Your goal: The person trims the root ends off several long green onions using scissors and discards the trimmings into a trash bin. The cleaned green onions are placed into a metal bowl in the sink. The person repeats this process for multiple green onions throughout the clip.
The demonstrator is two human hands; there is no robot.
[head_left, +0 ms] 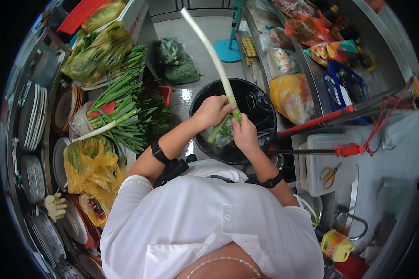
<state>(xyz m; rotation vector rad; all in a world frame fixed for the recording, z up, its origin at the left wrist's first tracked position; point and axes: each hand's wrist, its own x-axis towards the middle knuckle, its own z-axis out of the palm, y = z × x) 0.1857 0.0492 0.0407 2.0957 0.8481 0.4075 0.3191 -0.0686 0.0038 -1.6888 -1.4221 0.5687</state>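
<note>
Pale-green long leek stalk gripped by both my closed hands, left hand and right hand, over black-lined round bin; I judge outer-leaf stripping underway, next needing a downward peel.

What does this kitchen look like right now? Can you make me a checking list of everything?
Surface: steel counter on the right, crowded shelf on the left.
Job's things: long white leek held over a black-lined bin, with green peelings inside.
Clutter: green onions, yellow bags, stacked plates, clear lidded box with yellow scissors on it.
Grippers: left hand and right hand both grip the leek's green end, fingers closed.
Cables: nothing seen; a red cord is tied on a red-handled pole.
Surroundings: wet grey floor, blue stand base.
</note>
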